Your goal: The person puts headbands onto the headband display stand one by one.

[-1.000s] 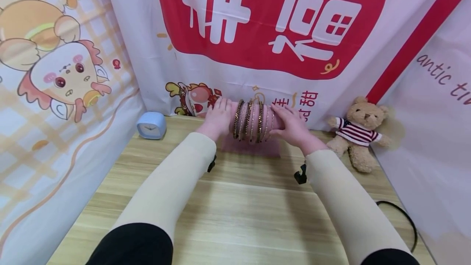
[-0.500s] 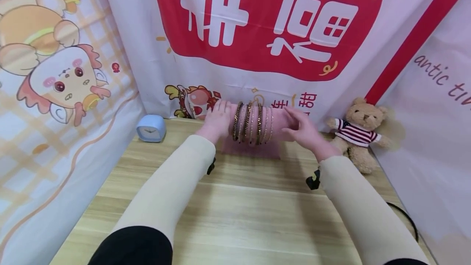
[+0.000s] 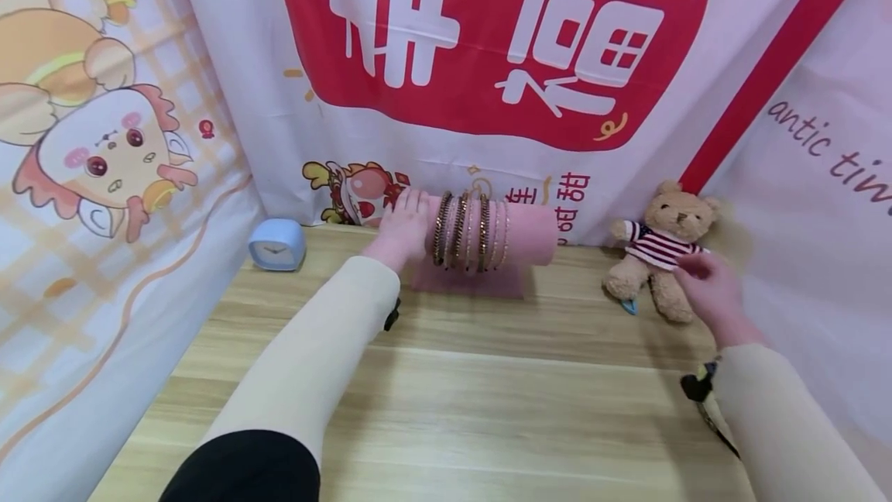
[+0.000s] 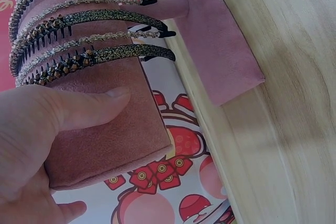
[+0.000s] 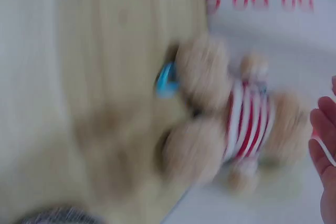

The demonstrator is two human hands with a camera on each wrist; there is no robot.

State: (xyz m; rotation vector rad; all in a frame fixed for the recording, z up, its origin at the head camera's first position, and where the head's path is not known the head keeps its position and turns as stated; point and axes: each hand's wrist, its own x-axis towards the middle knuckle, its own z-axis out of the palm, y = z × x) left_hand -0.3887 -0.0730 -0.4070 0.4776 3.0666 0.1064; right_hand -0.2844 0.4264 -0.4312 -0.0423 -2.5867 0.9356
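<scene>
A pink velvet headband stand (image 3: 533, 235) stands at the back of the table, its padded roll lying crosswise over a flat base. Several beaded headbands (image 4: 68, 69), some dark bronze and some pale, are looped around the roll. My left hand (image 3: 406, 227) grips the roll's left end; in the left wrist view its thumb lies along the velvet beside the nearest dark headband. My right hand (image 3: 714, 293) is in the air in front of the teddy bear (image 3: 672, 231), with nothing visible in it. Its fingers (image 5: 326, 124) look fairly straight at the right wrist view's edge.
A light blue clock (image 3: 276, 245) stands at the back left. By the bear's foot lies a small blue object (image 3: 629, 306). Near my right wrist is a dark, speckled curved thing (image 5: 60, 216), partly cut off. Printed cloth (image 3: 446, 118) hangs behind the table.
My right hand has left the stand's right end and moved right to the bear. The blue object by the bear's foot has come into view. My left hand stays on the roll.
</scene>
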